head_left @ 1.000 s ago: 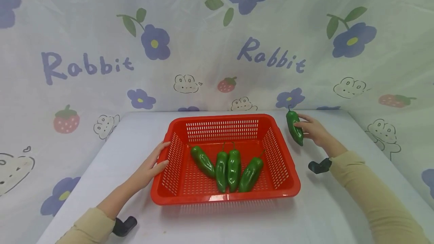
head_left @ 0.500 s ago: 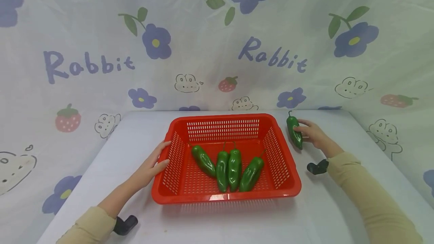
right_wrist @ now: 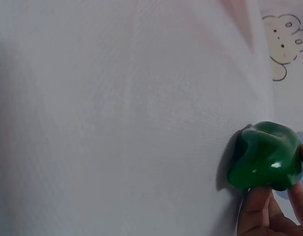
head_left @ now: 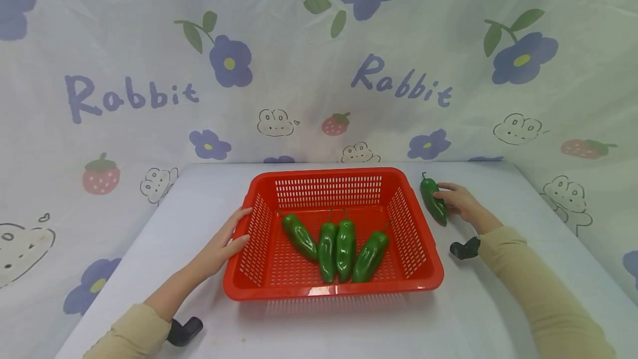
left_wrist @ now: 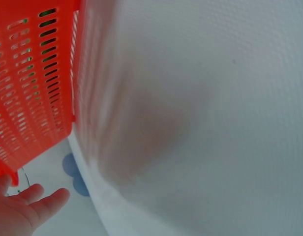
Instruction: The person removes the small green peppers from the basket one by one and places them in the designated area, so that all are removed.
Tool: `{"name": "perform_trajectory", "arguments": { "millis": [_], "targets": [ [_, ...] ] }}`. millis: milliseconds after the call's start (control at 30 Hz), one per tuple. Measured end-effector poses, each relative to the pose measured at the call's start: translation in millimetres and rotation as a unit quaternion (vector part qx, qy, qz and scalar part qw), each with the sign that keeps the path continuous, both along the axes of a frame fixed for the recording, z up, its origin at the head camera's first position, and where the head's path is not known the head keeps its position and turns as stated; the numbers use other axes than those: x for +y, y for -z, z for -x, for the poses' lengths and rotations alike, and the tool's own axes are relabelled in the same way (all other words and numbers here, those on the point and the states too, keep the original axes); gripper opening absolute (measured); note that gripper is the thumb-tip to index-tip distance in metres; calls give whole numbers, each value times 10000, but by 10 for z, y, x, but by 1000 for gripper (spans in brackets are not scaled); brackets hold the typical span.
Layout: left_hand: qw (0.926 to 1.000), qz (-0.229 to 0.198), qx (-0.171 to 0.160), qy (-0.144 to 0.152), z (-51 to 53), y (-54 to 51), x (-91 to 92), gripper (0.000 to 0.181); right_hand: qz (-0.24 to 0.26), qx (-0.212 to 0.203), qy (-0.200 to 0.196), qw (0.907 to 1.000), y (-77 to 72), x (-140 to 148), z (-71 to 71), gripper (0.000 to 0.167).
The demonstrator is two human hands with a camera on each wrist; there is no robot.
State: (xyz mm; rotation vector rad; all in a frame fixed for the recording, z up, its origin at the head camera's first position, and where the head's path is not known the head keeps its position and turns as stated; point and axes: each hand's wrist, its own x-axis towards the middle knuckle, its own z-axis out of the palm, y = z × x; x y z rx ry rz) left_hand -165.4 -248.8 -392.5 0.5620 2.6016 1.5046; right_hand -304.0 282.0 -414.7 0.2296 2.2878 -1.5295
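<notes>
Beyond the right side of the red basket [head_left: 432,248], my right hand [head_left: 463,204] pinches a green pepper [head_left: 433,200] between thumb and fingers. This pepper [right_wrist: 267,157] appears end-on in the right wrist view, against the white cloth, with the right hand's fingers [right_wrist: 257,209] along it. Several other green peppers [head_left: 345,251] lie inside the basket. My left hand [head_left: 216,248] touches the basket's left rim with nearly straight, spread fingers. In the left wrist view the basket wall [left_wrist: 28,93] stands above the left hand [left_wrist: 23,211].
A white cloth [head_left: 199,204] covers the table under the basket. Behind it hangs a patterned curtain [head_left: 299,71] with flowers and rabbits. A black device [head_left: 184,331] is at the left wrist and another black device [head_left: 464,249] at the right.
My right hand has brought its pepper slightly down the head view, toward the near side, with the grip kept. The left hand and the basket have stayed essentially where they were.
</notes>
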Motion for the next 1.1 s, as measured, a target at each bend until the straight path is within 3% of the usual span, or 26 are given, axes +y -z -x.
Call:
{"name": "perform_trajectory", "arguments": {
  "millis": [367, 767, 1100],
  "targets": [
    [10000, -40, 20, 24, 1, 3, -1, 58, 74, -90, 106, 9999, 29, 27, 23, 66],
    [10000, -56, 22, 11, 6, 14, -3, 58, -16, 134, -54, 9999, -28, 98, -27, 66],
    [9999, 62, 80, -35, 2, -2, 8, 57, 90, 27, 23, 10000, -112, 149, -25, 66]
  ]
}}
